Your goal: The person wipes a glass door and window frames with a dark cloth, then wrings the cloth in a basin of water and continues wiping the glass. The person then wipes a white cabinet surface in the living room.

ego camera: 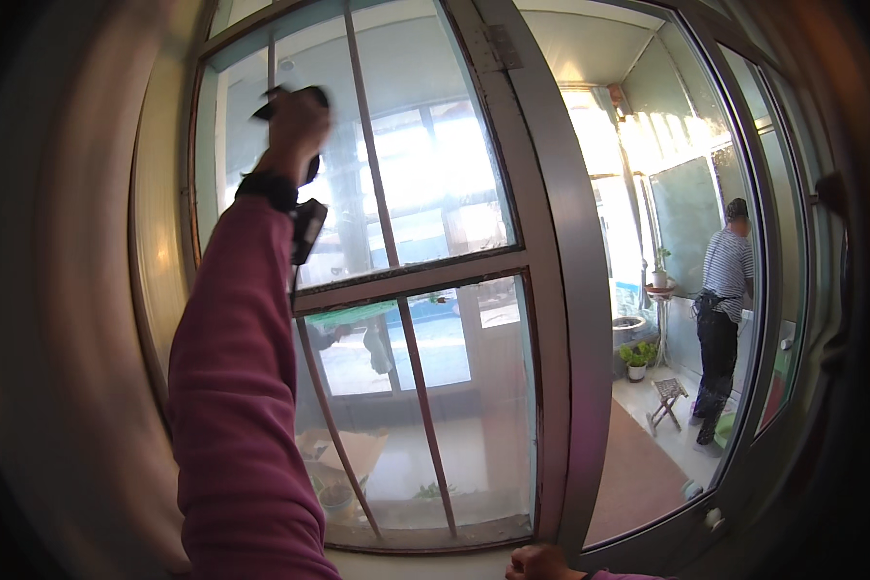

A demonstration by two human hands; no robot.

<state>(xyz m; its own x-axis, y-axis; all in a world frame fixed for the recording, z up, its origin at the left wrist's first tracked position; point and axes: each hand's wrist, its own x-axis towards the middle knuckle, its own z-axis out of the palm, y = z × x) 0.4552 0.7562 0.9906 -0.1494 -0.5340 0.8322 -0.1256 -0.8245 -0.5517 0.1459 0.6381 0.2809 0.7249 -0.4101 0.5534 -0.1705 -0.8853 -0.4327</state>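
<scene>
My left hand (299, 123) is raised high against the upper glass pane (435, 159) of a wooden-framed window. It grips a dark object (317, 98), perhaps a cloth, too blurred to name surely. A black band (268, 190) circles that wrist, and a small black box (309, 230) with a thin cable hangs beside it. Low down, my right hand (540, 562) is curled near the bottom corner of the window frame (551, 406). Whether anything is inside its fingers cannot be seen. The lower glass pane (471, 406) is partly covered by my left sleeve.
Thin upright bars (424, 406) cross behind both panes. To the right, a glazed door (761, 290) shows a room with a person (725, 290) in a striped top, turned away. A folding stool (668, 397), a potted plant (636, 359) and a brown mat (634, 471) are there.
</scene>
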